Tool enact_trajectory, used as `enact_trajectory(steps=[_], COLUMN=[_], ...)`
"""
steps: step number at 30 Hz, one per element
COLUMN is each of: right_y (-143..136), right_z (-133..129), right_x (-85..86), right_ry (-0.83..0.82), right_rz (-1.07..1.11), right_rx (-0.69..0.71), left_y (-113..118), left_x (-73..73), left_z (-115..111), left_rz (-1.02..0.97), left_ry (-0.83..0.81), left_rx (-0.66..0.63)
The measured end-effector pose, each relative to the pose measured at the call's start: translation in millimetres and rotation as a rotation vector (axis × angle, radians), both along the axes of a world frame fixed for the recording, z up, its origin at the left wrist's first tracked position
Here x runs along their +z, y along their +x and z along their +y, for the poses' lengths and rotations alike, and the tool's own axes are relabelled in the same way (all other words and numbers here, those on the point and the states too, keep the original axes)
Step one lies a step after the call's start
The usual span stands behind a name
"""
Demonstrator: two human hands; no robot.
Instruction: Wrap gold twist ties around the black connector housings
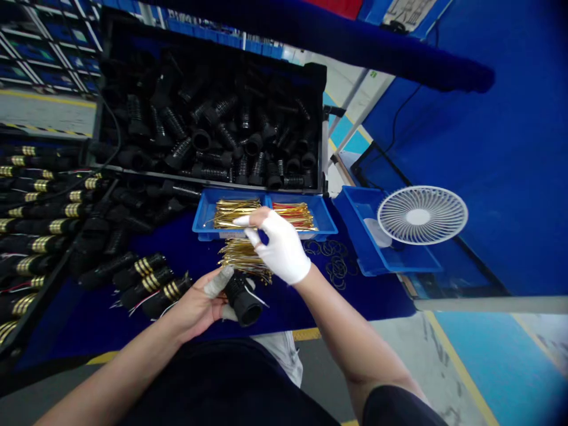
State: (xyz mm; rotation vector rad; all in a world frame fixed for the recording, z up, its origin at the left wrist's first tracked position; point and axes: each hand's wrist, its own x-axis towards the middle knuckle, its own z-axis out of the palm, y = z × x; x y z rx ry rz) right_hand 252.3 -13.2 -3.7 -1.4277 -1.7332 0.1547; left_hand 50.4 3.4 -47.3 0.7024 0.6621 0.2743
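A black ribbed cylindrical part [245,303] with a thin white wire is gripped by my left hand [206,302], which wears finger covers. My right hand [281,244], in a white glove with some fingertips bare, hovers over the front edge of a blue tray [202,220]. Its thumb and index finger are bent with a gap between them, and no object shows in it. Gold strips [235,212] lie in the tray's left compartment, red and gold strips [295,216] in the right one. A pile of gold strips [244,255] lies between the tray and the held part.
A large black crate [213,180] of black ribbed parts stands behind the tray. Gold-banded black parts [151,281] lie at left, more in a rack [39,225]. Thin dark rings [337,266] lie right of the strips. A white fan [421,216] stands over a blue bin [370,260].
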Motion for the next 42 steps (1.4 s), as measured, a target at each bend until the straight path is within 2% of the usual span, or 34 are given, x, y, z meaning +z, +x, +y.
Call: enact_trajectory(steps=[2,6,8,10,12,13,15,17,19,21,22,24,27,29,34,39,42], right_y=[-1.7,-20.3,-30.1,-35.1,-33.4,-30.1,-20.4,-9.7,-2.5,-2.1,-4.9,-15.4,-36.5,-48.4,-60.1,-61.4,-61.7], right_z=[41.5,115.5,135.2,140.8,135.9,130.9,118.2,102.4,82.7,58.9,46.2,21.7,-5.4,-15.0,-22.1,-29.7,-35.8], right_x=[-2.4,-17.8,-24.4,-27.2,-25.2,-22.2,-12.5,1.3,16.0,27.9,31.6,33.5,25.6,17.9,6.9,0.8,-2.8], right_ry=[-0.083,-0.389,-0.456,-0.46,-0.385,-0.298,-0.066,0.105,0.1,0.024,-0.003,-0.088,-0.242,-0.311,-0.354,-0.325,-0.308], right_rz=[-0.159,-0.463,-0.514,-0.524,-0.473,-0.386,-0.056,0.407,0.795,0.967,0.954,0.796,0.562,0.501,0.476,0.56,0.6], right_rx=[0.026,0.082,0.085,0.081,0.033,-0.004,-0.085,-0.12,-0.075,-0.002,0.013,0.049,0.123,0.14,0.103,0.107,0.097], left_y=[-6.3,-14.3,-18.0,-22.6,-27.6,-29.9,-33.3,-34.4,-32.9,-29.5,-27.6,-23.7,-18.6,-15.2,-8.8,-12.2,-15.3], left_x=[5.2,11.4,15.9,21.3,26.0,27.9,30.3,31.6,32.8,34.2,35.0,36.5,37.7,38.3,38.8,30.1,24.4], left_z=[5.1,13.7,17.7,22.7,29.0,32.5,39.1,44.1,46.6,46.0,44.6,40.0,31.0,24.9,12.1,7.9,5.9], left_rz=[-0.035,-0.202,-0.259,-0.255,-0.176,-0.132,-0.093,-0.103,-0.107,-0.081,-0.066,-0.036,-0.024,-0.025,-0.026,0.158,0.145], left_ry=[-0.081,-0.2,-0.228,-0.282,-0.357,-0.389,-0.418,-0.395,-0.334,-0.236,-0.176,-0.061,0.027,0.039,0.13,0.648,0.731], left_rx=[0.033,0.019,0.058,0.164,0.295,0.336,0.378,0.4,0.423,0.437,0.441,0.45,0.427,0.412,0.403,0.38,0.382])
